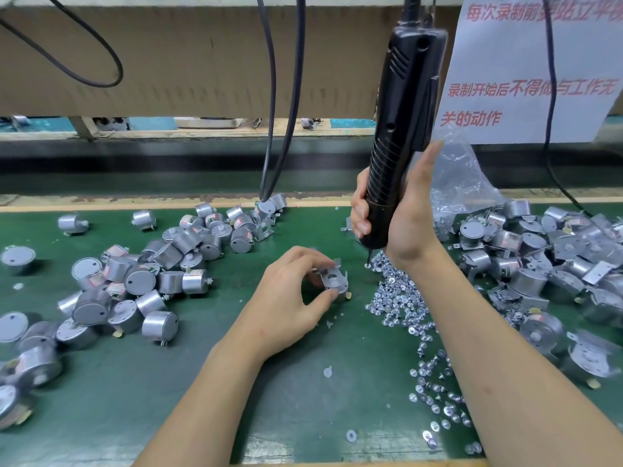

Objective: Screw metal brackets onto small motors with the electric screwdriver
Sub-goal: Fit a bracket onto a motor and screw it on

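My left hand (293, 291) pinches a small silver motor with a metal bracket (333, 279) lying on its top, resting on the green mat (202, 382). My right hand (401, 214) grips the black electric screwdriver (401, 123), which hangs upright from a cable. Its bit tip (368, 261) points down at the near end of a strip of loose silver screws (404, 305), just right of the held motor. The motor's body is mostly hidden by my fingers.
Heaps of silver motors lie at the left (135, 274) and motors with brackets at the right (539, 261). A clear plastic bag (462, 176) sits behind my right hand. Two black cables (279, 129) hang down at centre. A printed notice (526, 69) hangs top right.
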Demonstrator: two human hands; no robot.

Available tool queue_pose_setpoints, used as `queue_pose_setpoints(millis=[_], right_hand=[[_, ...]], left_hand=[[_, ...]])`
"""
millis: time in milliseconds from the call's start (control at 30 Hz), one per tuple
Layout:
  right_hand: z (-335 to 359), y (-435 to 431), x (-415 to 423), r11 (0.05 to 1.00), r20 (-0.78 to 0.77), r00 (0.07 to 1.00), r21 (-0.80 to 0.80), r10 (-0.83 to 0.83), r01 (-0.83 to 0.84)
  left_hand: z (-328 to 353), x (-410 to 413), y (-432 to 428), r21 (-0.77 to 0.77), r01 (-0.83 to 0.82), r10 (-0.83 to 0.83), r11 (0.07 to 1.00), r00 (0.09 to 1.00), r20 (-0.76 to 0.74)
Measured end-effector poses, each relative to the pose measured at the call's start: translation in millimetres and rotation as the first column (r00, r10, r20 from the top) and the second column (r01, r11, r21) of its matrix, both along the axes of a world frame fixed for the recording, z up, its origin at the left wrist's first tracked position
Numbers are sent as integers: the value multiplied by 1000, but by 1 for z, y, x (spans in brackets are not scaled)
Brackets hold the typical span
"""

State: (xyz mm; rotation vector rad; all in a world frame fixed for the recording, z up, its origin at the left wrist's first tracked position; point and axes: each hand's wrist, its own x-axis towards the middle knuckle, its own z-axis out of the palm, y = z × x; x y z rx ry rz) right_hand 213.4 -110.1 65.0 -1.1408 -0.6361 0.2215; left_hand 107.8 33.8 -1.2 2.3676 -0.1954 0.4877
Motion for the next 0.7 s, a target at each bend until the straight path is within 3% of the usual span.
queue_pose_setpoints(millis=[300,700], right_hand=[[2,6,-14,996,43,997,53,64,-66],[-3,17,-25,982,-9,985,75,172,-171]], left_hand=[[-1,0,-1,-16,11,-12,1000,999,-37],[-2,0,-1,-15,-2,1,1000,998,-57]])
